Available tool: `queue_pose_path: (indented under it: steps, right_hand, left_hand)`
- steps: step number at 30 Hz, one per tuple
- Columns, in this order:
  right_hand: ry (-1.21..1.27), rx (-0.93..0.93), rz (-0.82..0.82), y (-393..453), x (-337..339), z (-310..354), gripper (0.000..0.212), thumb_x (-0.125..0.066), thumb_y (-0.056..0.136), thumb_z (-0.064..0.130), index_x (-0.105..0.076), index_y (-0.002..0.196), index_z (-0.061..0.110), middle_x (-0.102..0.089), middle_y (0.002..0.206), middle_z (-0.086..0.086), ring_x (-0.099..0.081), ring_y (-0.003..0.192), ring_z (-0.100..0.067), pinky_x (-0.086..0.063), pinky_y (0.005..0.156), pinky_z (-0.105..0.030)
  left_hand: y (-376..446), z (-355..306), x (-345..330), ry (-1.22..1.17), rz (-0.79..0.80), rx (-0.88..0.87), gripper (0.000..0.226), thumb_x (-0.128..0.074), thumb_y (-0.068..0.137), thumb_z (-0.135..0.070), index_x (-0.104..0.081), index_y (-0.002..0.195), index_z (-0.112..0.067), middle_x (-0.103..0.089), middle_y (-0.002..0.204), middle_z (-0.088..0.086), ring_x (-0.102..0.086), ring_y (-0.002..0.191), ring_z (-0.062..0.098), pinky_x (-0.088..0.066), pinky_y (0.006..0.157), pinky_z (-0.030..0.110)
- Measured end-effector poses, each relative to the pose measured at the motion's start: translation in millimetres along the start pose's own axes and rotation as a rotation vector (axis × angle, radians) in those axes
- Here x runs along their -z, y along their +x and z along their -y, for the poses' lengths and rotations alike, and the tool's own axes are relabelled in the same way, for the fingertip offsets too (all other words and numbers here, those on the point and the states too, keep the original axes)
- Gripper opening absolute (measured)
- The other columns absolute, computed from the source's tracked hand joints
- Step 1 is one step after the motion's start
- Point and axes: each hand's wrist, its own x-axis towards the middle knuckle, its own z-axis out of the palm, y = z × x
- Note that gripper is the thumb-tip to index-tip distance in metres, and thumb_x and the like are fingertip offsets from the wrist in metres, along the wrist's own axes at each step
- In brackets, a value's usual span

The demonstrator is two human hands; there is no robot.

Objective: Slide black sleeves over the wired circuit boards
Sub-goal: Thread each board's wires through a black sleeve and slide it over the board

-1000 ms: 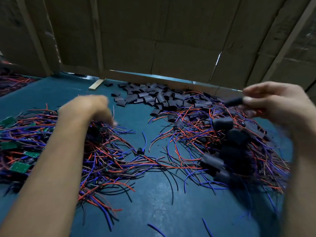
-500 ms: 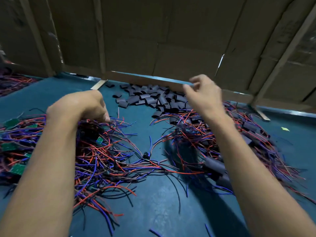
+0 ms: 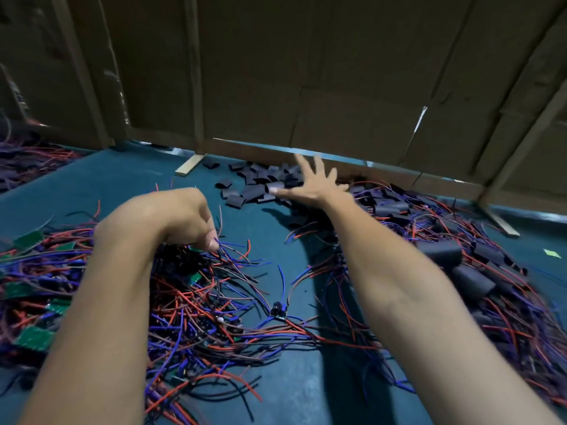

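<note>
Since half a second ago, the right hand (image 3: 310,185) has stretched farther forward; its fingers are now spread wide and hold nothing, above the heap of loose black sleeves (image 3: 257,187) at the back of the blue surface (image 3: 276,394), probably to take the next one. At the left lies the big tangle of wired circuit boards (image 3: 196,302); already sleeved boards (image 3: 441,256) lie at the right. The left hand (image 3: 171,216) is curled down into the tangle and seems to pinch wires, keeping one board ready.
</note>
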Motion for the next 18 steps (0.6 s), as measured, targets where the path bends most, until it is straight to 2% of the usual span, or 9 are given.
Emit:
queue_pose_path:
  steps: [2, 5, 9, 12, 16, 18]
  right_hand:
    - [-0.145, 0.033, 0.065, -3.1, -24.6, 3.7, 0.104, -0.037, 0.07, 0.099, 0.0, 0.156, 0.053, -0.001, 0.171, 0.003, -0.004, 0.154, -0.041, -0.009, 0.113, -0.077]
    - [-0.216, 0.106, -0.006, -14.4, -44.8, 10.0, 0.076, -0.028, 0.089, 0.084, -0.031, 0.152, 0.041, -0.025, 0.163, -0.005, -0.024, 0.147, -0.041, -0.019, 0.112, -0.069]
    - [-0.246, 0.246, -0.047, -50.9, -45.1, 8.9, 0.058, -0.033, 0.096, 0.072, -0.042, 0.138, 0.033, -0.037, 0.147, -0.006, -0.037, 0.133, -0.039, -0.031, 0.105, -0.06]
    - [-0.262, 0.333, 0.002, -90.9, -38.3, 9.2, 0.058, -0.04, 0.095, 0.073, -0.044, 0.137, 0.034, -0.039, 0.142, -0.005, -0.041, 0.126, -0.038, -0.037, 0.103, -0.055]
    - [-0.136, 0.488, 0.089, -142.2, -21.0, 10.2, 0.058, -0.062, 0.088, 0.068, -0.055, 0.133, 0.033, -0.045, 0.129, -0.003, -0.048, 0.119, -0.028, -0.043, 0.101, -0.049]
    - [-0.071, 0.519, 0.061, -161.4, -9.3, 11.7, 0.052, -0.068, 0.084, 0.065, -0.064, 0.126, 0.033, -0.054, 0.118, -0.001, -0.052, 0.115, -0.023, -0.041, 0.102, -0.045]
  left_hand:
    - [1.3, -3.0, -2.4, 0.003, 0.007, -0.013, 0.012, -0.087, 0.076, -0.027, -0.078, 0.07, -0.023, -0.071, 0.064, -0.01, -0.067, 0.077, 0.016, -0.05, 0.077, 0.027]
    - [3.2, -8.2, -1.2, 0.007, 0.019, -0.035, 0.011, -0.088, 0.075, -0.026, -0.078, 0.071, -0.023, -0.071, 0.062, -0.011, -0.066, 0.077, 0.016, -0.05, 0.077, 0.027]
    - [4.0, -16.7, -0.8, 0.016, 0.002, -0.065, 0.013, -0.089, 0.074, -0.026, -0.078, 0.067, -0.023, -0.069, 0.06, -0.013, -0.065, 0.076, 0.016, -0.051, 0.079, 0.031]
    - [2.7, -22.7, -2.8, 0.013, -0.014, -0.081, 0.013, -0.088, 0.076, -0.025, -0.077, 0.069, -0.022, -0.071, 0.066, -0.008, -0.064, 0.076, 0.018, -0.052, 0.08, 0.033]
    - [-4.6, -29.0, 0.0, -0.02, -0.068, -0.114, 0.01, -0.087, 0.077, -0.027, -0.078, 0.074, -0.025, -0.072, 0.076, -0.009, -0.062, 0.078, 0.009, -0.043, 0.066, 0.026]
    - [-8.8, -31.7, 2.3, -0.041, -0.099, -0.147, 0.009, -0.087, 0.077, -0.028, -0.078, 0.076, -0.027, -0.072, 0.079, -0.011, -0.062, 0.081, 0.006, -0.042, 0.066, 0.026]
